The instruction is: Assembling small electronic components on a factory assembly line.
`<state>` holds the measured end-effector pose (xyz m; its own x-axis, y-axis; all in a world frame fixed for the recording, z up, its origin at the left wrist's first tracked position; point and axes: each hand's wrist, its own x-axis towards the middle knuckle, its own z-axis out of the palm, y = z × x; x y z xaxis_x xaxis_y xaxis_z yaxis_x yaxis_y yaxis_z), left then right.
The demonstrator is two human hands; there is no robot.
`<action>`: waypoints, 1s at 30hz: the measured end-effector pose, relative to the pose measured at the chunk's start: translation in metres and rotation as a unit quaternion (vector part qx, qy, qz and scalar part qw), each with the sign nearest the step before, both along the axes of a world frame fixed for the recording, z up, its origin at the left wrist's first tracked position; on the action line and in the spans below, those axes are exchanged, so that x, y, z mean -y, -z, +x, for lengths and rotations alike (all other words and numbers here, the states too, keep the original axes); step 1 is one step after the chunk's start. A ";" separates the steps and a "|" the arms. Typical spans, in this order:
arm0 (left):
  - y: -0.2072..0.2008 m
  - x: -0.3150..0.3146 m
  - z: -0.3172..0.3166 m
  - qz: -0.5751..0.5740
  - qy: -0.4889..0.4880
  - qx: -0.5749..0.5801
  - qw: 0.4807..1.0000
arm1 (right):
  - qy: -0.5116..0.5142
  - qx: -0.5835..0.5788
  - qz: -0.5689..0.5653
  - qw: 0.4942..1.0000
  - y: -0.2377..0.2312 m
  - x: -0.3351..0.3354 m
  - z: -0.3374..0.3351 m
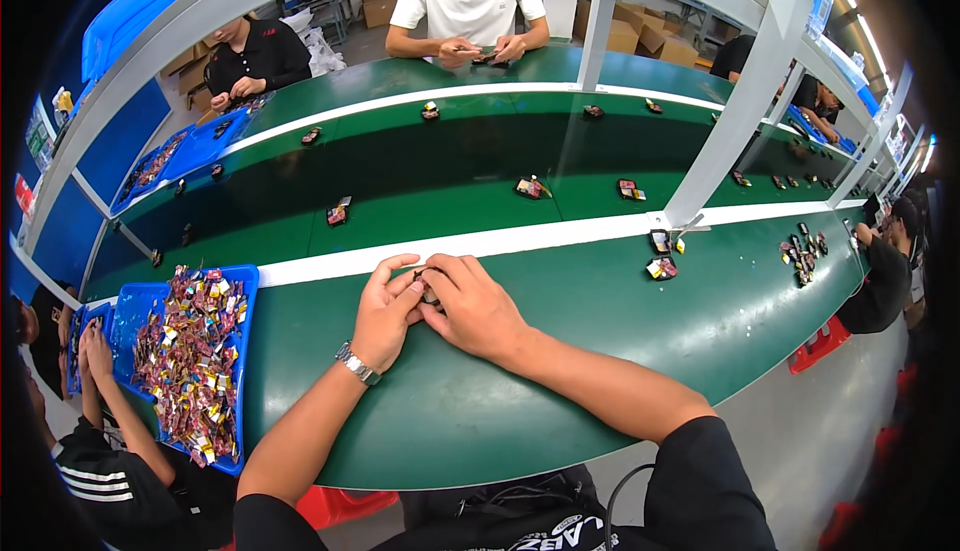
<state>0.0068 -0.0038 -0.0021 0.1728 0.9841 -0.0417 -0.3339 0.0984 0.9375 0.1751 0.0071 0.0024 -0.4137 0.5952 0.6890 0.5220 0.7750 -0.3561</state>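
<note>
My left hand [378,317], with a metal watch on its wrist, and my right hand [478,313] meet over the green tabletop. The fingers of both close around a small dark assembly [431,295]. Only a bit of it shows between the fingertips, so its exact kind is hidden. To the left of my left hand stands a blue tray [126,339], heaped with small maroon, yellow and white parts [195,361] that look like wired circuit pieces. Right of my hands, two small black casings [661,269] with maroon and white pieces inside lie near a post.
Beyond the white rail [520,239] runs a green belt [450,216] carrying scattered casings [533,187]. A grey post [740,101] rises at the right. More casings [803,254] are clustered on the right of the table. Co-workers sit opposite and at both sides.
</note>
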 end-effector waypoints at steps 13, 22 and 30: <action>-0.001 -0.002 -0.005 0.027 0.068 0.026 0.997 | 0.177 0.035 -0.095 0.979 0.015 -0.136 0.028; -0.003 -0.004 -0.005 0.028 0.079 -0.006 0.996 | 0.359 0.071 -0.180 0.913 -0.001 -0.141 0.124; -0.004 -0.003 -0.007 0.005 0.078 -0.012 0.997 | 0.221 -0.075 -0.210 0.949 -0.018 -0.112 0.122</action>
<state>-0.0004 -0.0003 0.0018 0.3238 0.9454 -0.0382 -0.2917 0.1381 0.9465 0.2973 0.1192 0.0207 0.0243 0.9230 0.3840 0.6831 0.2652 -0.6805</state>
